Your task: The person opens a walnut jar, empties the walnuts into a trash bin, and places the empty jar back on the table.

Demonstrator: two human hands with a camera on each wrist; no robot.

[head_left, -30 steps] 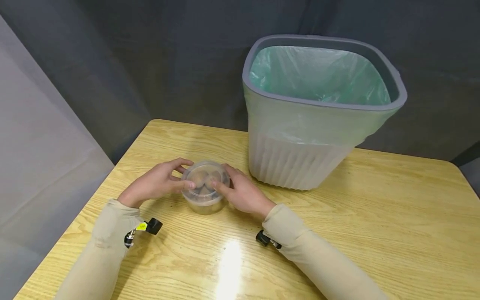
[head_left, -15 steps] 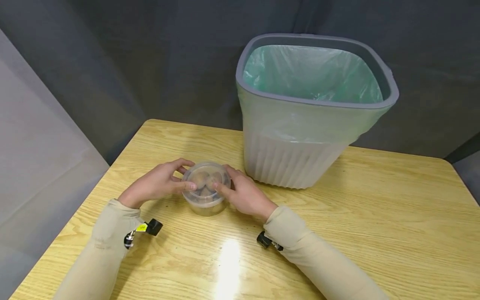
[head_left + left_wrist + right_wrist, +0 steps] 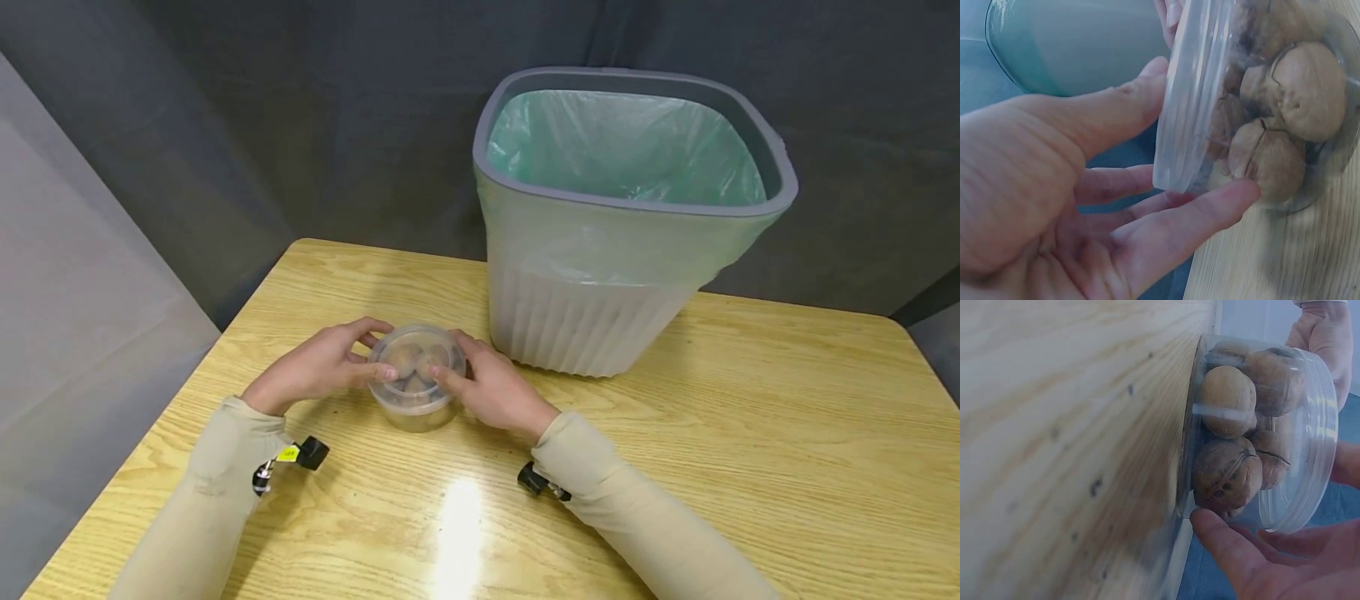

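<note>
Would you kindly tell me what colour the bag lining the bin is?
The bag in the bin is pale translucent green, seen best in the head view.

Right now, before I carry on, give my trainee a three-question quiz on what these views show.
1. True or false: the lid of the clear tub is already off.
2. What fills the tub? A) walnuts in the shell B) coins C) grapes
3. Where does the lined bin stand relative to the tub?

Key
1. False. The lid sits on the tub, with the left hand and the right hand gripping it from either side, thumbs on the lid.
2. A, the walnuts show through the wall.
3. On the table, behind the tub and to its right, apart from it.
</note>
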